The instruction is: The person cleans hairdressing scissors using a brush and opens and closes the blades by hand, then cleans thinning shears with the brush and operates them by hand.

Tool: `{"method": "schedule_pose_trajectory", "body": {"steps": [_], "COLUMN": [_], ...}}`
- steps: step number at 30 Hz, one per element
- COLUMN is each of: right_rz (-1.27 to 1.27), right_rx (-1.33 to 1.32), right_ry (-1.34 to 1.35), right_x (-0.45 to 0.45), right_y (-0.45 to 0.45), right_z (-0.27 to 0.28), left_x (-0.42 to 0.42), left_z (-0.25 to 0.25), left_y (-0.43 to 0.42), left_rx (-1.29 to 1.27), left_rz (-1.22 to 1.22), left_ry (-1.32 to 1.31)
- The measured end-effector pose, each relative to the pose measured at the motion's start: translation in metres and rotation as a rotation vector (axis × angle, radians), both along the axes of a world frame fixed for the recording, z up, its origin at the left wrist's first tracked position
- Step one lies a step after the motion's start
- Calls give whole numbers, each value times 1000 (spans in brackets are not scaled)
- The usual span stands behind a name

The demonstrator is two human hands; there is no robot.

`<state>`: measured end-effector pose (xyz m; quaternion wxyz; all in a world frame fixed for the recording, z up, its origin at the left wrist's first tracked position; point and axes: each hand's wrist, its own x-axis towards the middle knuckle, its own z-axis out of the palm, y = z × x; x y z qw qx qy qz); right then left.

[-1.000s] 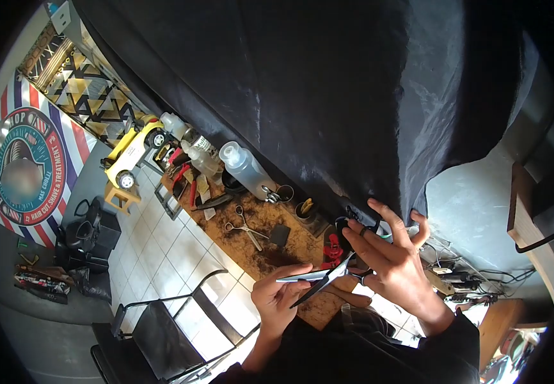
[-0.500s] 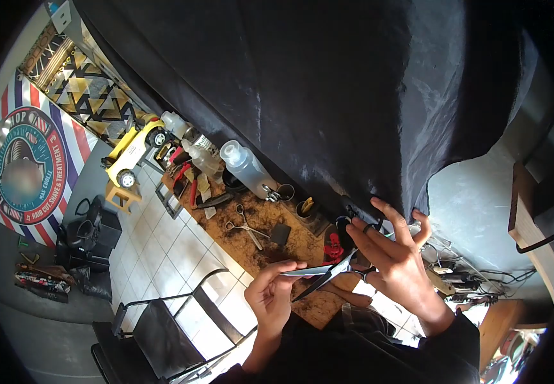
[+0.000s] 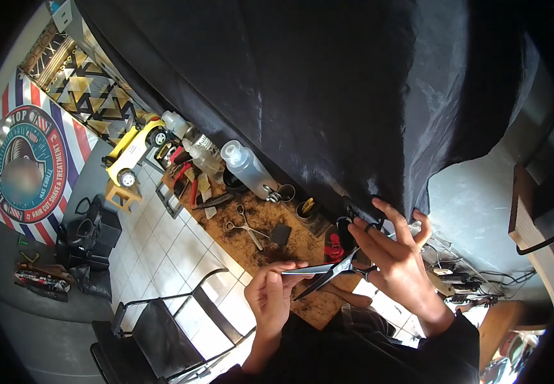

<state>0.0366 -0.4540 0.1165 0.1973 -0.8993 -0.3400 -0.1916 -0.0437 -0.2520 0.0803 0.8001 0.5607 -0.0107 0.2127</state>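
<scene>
Starting far left, banner: striped barber shop banner [image 3: 21, 168], with a yellow toy car [image 3: 130, 155] to its right.
Chair: black-seated chair [image 3: 168, 336], down in front on the tiles.
Bench: brown bench [image 3: 263, 211] strewn with dark bits; a second pair of scissors [image 3: 246, 227] lies there beside a black block [image 3: 279, 235], with a big squeeze bottle [image 3: 246, 166] behind.
Left hand: left hand [image 3: 269, 297] is mostly closed, fingertips pinching a pale strip [image 3: 306, 270]. Can't tell if that's the other blade or a separate piece.
Scissors: main scissors [image 3: 336, 269] sit between both hands, over the bench. Dark slim blade angled down-left, shiny round the pivot, dark finger loops. Step in hand, my read: steadying them with the strip near that blade. Next move probably wants light pressure and fingertips clear of the edge.
Right hand: right hand [image 3: 395, 259] is half open, fingers splayed, seemingly hooked on the handles, just under a big dark cloth [image 3: 328, 96].
</scene>
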Motion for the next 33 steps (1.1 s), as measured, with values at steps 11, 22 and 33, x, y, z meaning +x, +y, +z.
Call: {"method": "schedule_pose_trajectory", "body": {"steps": [11,22,33], "right_rz": [40,-144,-194], "right_rx": [117,174,154], "right_ry": [-38,-271,-187], "right_x": [0,4,-16], "right_y": [-8,0,-23], "right_z": [5,3,-10], "left_x": [6,6,-15], "left_z": [-5,-5,-7], "left_y": [6,2,1], "left_rx": [-69,-96,-66], "left_rz": [112,131,147], "left_ry": [97,123,148]}}
